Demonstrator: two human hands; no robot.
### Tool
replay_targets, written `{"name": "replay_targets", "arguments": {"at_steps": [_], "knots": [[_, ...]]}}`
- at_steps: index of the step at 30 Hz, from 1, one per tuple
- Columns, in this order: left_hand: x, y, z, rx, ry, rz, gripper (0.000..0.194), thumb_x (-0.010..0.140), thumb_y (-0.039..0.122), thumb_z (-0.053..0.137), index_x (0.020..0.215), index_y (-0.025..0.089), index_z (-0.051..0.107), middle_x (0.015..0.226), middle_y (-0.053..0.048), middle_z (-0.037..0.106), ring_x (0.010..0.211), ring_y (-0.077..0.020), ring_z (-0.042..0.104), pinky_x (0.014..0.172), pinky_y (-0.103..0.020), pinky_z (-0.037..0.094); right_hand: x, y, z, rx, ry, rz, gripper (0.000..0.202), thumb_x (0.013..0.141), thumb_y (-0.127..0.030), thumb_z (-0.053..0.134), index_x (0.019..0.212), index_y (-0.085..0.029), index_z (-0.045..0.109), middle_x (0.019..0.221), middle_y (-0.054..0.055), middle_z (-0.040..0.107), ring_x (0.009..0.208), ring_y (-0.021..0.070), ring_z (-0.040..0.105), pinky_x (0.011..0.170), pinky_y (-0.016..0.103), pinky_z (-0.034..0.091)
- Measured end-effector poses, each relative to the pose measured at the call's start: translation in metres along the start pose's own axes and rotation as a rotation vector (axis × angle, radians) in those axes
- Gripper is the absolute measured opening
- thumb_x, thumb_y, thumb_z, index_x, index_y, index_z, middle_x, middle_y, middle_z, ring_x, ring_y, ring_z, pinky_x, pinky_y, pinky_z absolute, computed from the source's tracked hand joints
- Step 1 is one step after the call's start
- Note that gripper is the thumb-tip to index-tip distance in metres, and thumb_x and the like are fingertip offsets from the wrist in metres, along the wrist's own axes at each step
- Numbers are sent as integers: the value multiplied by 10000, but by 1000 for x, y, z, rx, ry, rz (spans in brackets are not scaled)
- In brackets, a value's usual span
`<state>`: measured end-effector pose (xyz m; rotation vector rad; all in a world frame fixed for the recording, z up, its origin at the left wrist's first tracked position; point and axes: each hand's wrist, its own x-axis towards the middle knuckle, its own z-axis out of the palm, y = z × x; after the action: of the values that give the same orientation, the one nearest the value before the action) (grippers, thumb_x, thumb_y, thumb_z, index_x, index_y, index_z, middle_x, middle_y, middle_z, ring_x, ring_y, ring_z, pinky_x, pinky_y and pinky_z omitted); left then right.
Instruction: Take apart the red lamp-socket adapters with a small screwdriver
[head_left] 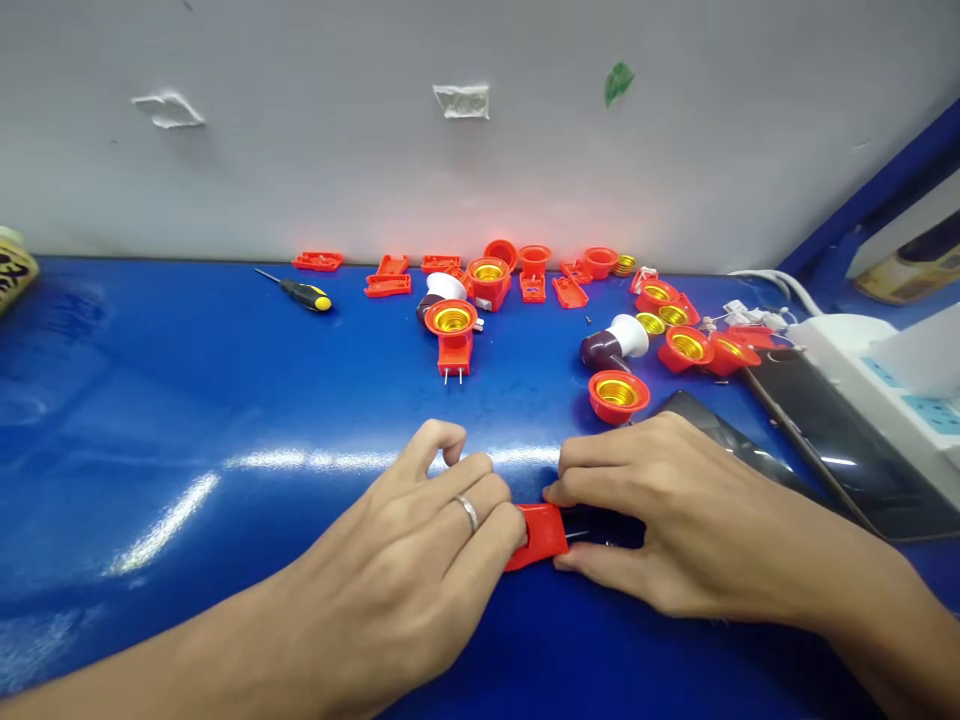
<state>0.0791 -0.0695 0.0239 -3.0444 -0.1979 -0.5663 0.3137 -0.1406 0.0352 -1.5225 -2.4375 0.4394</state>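
Close to the table's front, a red plastic plug housing (544, 532) lies between my two hands, with a metal prong sticking out to its right. My left hand (427, 540), wearing a ring, has its fingers closed on the left end and hides most of that part. The thumb and fingers of my right hand (645, 500) pinch the right end around the prong. Just beyond stand a red lamp socket with a gold screw shell (619, 396) and an assembled red plug-in lamp socket (454, 335) with two pins facing me.
Several red shells (388, 285) and sockets line the back by the white wall (337, 150). A screwdriver (304, 294) lies back left. A brown-and-white lamp holder (615, 343), dark phone (832, 420) and white power strip (847, 335) are at right.
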Motion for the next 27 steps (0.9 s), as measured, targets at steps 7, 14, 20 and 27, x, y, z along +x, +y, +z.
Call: {"name": "replay_targets", "arguments": {"at_steps": [7,14,20,27], "knots": [[2,0,2,-2,-31,50,331,878,-70,360,836,166,588,727,-32,558,687,-219,500,922,-506,393,-6,3,-26,87,110,-58,201,903,-347,753,1075,-244,730,954,-22,734,788,140,677,695,274,467],[1,-10,10,-274,-5,-66,301,914,-56,376,814,190,517,753,20,480,625,-159,391,913,-442,319,-5,14,-39,122,138,29,69,958,-223,654,971,-197,717,884,-7,730,742,115,643,682,251,456],[4,-13,18,-389,86,-116,243,1017,49,433,888,181,592,792,4,581,695,-166,509,822,-375,344,-8,11,-34,93,-101,165,103,869,-178,695,946,-245,679,853,-58,695,735,113,596,691,256,404],[3,-7,8,-390,43,-154,233,945,47,421,861,184,589,791,-19,588,702,-189,529,799,-399,385,-10,-3,-30,104,-246,282,154,764,-196,775,821,-254,644,756,-71,643,733,128,569,684,244,383]]}}
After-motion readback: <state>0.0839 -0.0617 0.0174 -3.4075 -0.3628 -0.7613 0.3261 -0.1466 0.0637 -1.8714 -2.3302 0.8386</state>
